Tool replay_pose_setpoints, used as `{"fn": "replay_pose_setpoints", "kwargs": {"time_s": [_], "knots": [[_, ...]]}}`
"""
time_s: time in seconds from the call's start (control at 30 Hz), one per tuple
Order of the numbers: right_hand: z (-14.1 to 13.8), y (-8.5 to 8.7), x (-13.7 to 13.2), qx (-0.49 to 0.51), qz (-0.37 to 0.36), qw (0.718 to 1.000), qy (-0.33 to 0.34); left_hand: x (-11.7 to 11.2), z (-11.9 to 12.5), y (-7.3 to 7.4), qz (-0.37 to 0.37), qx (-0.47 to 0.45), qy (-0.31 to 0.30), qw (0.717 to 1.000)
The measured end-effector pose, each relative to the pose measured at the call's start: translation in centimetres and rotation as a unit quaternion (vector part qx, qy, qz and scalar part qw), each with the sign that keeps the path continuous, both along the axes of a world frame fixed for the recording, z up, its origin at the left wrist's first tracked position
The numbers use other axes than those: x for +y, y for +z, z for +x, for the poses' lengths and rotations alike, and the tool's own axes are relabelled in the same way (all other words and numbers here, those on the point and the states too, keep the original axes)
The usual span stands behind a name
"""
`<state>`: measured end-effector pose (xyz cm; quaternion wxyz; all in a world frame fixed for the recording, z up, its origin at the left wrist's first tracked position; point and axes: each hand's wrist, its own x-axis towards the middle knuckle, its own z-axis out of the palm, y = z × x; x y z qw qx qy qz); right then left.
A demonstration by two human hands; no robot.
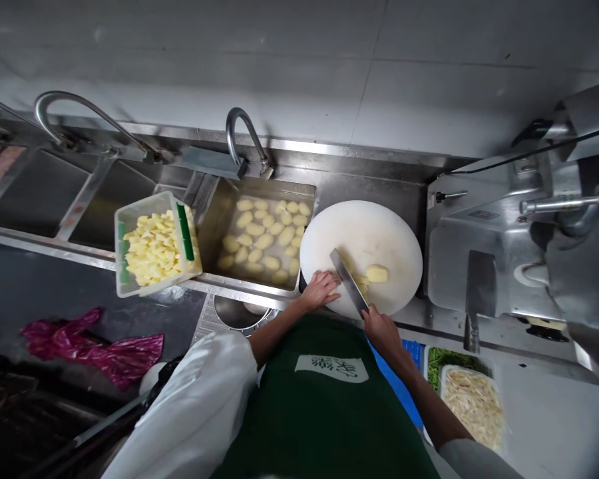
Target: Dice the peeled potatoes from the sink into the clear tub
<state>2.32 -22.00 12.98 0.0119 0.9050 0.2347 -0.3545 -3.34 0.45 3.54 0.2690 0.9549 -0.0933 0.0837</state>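
Note:
My right hand (381, 327) is closed round the handle of a cleaver (350, 283), whose blade slants up and left across a round white cutting board (399, 246). Left of the blade, my left hand (321, 290) bends its fingers down over a pale potato piece at the board's near left edge, mostly covered by the hand. Just right of the blade lies a peeled potato (377, 273), with cut potato pieces (362, 285) between it and the steel. Another bit of potato is partly hidden behind the blade.
Left of the board, a sink (207, 229) holds many peeled potatoes (264, 241) in water. A clear tub (121, 246) of potato chunks rests on the sink edge farther left. A second cleaver (480, 286) lies on the machine at right. Bean sprouts (472, 402) stand below it.

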Motion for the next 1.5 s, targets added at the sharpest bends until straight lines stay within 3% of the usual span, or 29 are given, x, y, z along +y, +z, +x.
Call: {"fn": "replay_pose_setpoints", "kwargs": {"time_s": [0.17, 0.37, 0.6, 0.7, 0.87, 0.93, 1.03, 1.13, 1.2, 1.27, 1.4, 1.5], "knots": [[-1.8, 1.6, -1.0, 0.025, 0.009, 1.0, 0.016, 0.9, -1.8, -1.3, -0.039, -0.069, 0.139, 0.987], [-3.2, 2.7, -2.0, 0.086, 0.004, 0.995, 0.05, 1.2, -1.7, -1.1, -0.061, -0.061, 0.035, 0.996], [-2.8, -0.3, -0.6, 0.104, 0.011, 0.993, 0.046, 1.3, -1.8, -2.1, -0.06, -0.046, 0.024, 0.997], [-2.6, -0.3, -0.6, 0.093, 0.023, 0.994, 0.047, 1.4, -2.2, -2.0, -0.069, -0.049, 0.024, 0.996], [-1.7, 1.4, -3.3, 0.022, 0.06, 0.998, -0.004, 2.7, -2.3, 0.1, -0.122, -0.012, 0.025, 0.992], [-1.2, 1.9, -4.5, 0.004, 0.047, 0.998, -0.037, 4.0, -1.4, 1.4, -0.107, 0.031, -0.026, 0.993], [-0.4, 2.1, -5.7, -0.001, 0.022, 0.998, -0.062, 5.7, 0.7, 3.1, -0.058, 0.105, -0.148, 0.982], [-0.1, 1.5, -6.1, -0.008, -0.001, 0.996, -0.085, 5.9, 2.3, 2.8, -0.045, 0.115, -0.181, 0.976], [-0.3, 0.9, -5.7, -0.008, -0.004, 0.995, -0.097, 5.2, 2.5, 1.5, -0.045, 0.094, -0.12, 0.987], [-0.8, 0.8, -4.9, 0.001, 0.013, 0.996, -0.087, 3.7, 1.7, 0.3, -0.065, 0.054, -0.009, 0.996], [-1.7, 1.1, -2.2, 0.008, 0.042, 0.998, -0.038, 1.2, -0.8, -0.4, -0.154, -0.054, 0.217, 0.963], [-1.4, 0.9, -0.1, 0.003, 0.031, 0.999, -0.025, 1.2, -1.7, -0.2, -0.183, -0.079, 0.233, 0.952]]}}
